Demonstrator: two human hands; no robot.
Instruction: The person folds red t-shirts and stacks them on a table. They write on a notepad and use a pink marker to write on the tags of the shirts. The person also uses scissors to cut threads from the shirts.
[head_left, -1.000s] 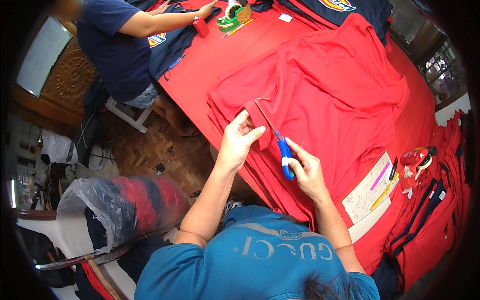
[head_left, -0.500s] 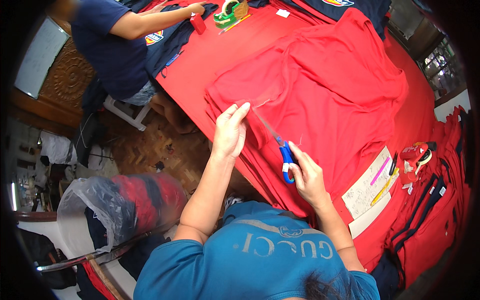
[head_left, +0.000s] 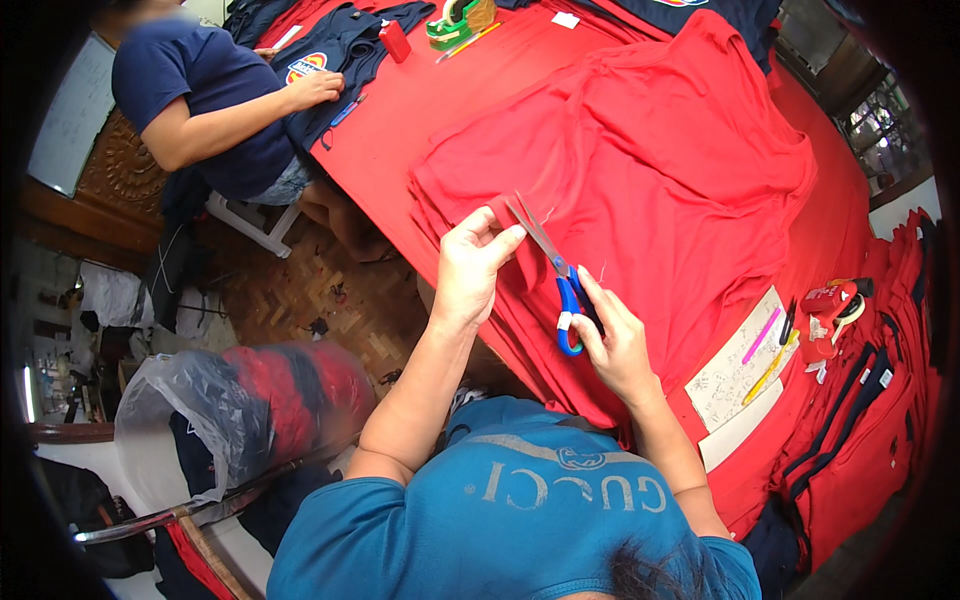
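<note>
A red shirt lies spread over the table, on top of more red cloth. At its near left edge, my left hand pinches the hem of the shirt between thumb and fingers. Blue-handled scissors are in my right hand, with thumb and fingers in or around the handle loops. The blades are parted and point away from me, their tips just beside my left fingertips. A pale loose thread shows on the cloth close to the blades.
Papers with a pink pen and yellow pencil lie at right, near a red tape dispenser. A green tape dispenser stands at the far side. Another person handles a dark shirt at left. A plastic bag of clothes stands lower left.
The scissor blades have opened and moved slightly up and left. My left hand has shifted a little to the right along the hem. The other person's arm has drawn back toward their body.
</note>
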